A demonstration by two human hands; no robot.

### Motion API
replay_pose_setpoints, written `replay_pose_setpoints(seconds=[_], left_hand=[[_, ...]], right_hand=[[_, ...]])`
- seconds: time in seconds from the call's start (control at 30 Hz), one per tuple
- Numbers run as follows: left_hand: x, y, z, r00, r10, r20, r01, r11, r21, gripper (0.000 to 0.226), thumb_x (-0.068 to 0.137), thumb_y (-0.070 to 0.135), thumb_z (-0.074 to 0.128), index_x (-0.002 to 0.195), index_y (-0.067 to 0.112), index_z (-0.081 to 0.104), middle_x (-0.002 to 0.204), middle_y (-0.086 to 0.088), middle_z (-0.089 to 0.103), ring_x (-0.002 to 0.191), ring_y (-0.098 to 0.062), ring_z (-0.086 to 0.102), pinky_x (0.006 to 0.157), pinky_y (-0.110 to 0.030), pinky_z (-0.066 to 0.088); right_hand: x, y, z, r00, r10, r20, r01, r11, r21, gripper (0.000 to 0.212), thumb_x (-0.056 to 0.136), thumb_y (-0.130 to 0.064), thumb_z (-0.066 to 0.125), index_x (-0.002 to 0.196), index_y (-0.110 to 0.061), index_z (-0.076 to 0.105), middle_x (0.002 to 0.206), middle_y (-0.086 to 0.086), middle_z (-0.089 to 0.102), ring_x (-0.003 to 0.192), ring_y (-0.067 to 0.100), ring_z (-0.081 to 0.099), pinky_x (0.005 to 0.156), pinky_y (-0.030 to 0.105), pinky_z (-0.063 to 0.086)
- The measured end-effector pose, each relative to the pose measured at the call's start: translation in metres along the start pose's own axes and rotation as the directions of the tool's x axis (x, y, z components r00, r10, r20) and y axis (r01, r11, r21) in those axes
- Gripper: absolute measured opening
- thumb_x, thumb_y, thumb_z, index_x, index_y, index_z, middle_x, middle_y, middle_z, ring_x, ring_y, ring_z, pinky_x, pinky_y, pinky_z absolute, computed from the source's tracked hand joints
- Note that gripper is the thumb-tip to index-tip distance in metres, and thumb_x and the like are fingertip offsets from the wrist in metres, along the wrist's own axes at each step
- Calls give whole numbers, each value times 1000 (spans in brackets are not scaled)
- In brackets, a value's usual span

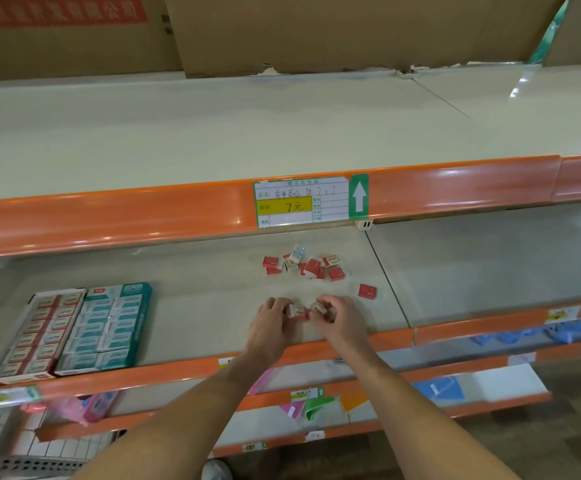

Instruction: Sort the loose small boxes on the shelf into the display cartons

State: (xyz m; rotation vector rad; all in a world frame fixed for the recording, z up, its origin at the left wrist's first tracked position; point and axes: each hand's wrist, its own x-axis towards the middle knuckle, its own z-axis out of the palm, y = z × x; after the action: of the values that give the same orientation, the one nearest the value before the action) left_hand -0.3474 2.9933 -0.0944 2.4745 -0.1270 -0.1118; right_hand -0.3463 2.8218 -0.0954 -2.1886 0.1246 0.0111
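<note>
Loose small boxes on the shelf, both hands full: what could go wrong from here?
1. The left hand and right hand each pinch small boxes close to the shelf's orange front edge; one slipping could drop to the lower shelves.
2. The red display carton and the teal display carton sit side by side, so a red box could land in the teal one.
3. The lone red box lies apart from the pile and may be missed.

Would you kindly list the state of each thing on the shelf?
Left hand: grips a small box.
Right hand: grips a small box.
Loose pile: scattered, unsorted.
Lone red box: flat, apart.
Red carton: open, nearly full.
Teal carton: open, full.
</note>
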Motion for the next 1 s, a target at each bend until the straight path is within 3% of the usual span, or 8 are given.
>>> replay_pose_setpoints(seconds=[0.07,0.23,0.47,0.57,0.7,1.0], left_hand=[[-2,-3,-2,1000,0,7,-1,996,85,37,94,19,54,131,21,50,128,-2,49,115,-22,47,96,-36,45],[-5,-6,-6,1000,4,30,-8,992,130,53,91,23,58,141,19,42,136,-1,44,124,-22,42,102,-35,43],[-9,3,-6,999,-24,38,19,991,132,57,90,42,58,141,22,43,134,2,45,120,-21,44,99,-36,44],[-12,5,-6,1000,-16,20,13,988,152,48,92,34,58,138,24,48,126,0,50,116,-23,47,95,-36,46],[-13,3,-5,999,-30,-22,33,985,169,33,92,23,58,126,22,58,116,-3,53,108,-24,50,90,-36,48],[-17,-19,-35,997,18,-75,-6,988,157,36,86,8,53,118,23,61,113,-4,51,106,-25,47,88,-36,44]], right_hand=[[0,1,0,1000,-1,13,2,1000,-14,39,84,-31,77,119,-22,64,111,-6,56,99,7,56,76,5,40],[-1,0,0,999,-23,36,26,997,-71,32,86,-16,73,116,-25,66,111,-6,56,100,7,57,75,3,38],[-6,-2,-1,994,-39,106,53,990,-132,36,88,-24,70,123,-26,62,119,-8,49,105,9,56,85,15,45],[-8,-4,2,989,-62,132,84,982,-167,42,88,-26,71,128,-22,58,121,-5,49,107,12,58,92,24,51],[-12,-7,5,989,-87,120,113,967,-228,34,92,-26,67,125,-18,59,118,-2,51,105,16,58,91,29,50],[-10,-40,31,986,-154,57,163,956,-243,35,90,-21,69,125,-23,62,119,-3,53,107,16,58,94,31,49]])
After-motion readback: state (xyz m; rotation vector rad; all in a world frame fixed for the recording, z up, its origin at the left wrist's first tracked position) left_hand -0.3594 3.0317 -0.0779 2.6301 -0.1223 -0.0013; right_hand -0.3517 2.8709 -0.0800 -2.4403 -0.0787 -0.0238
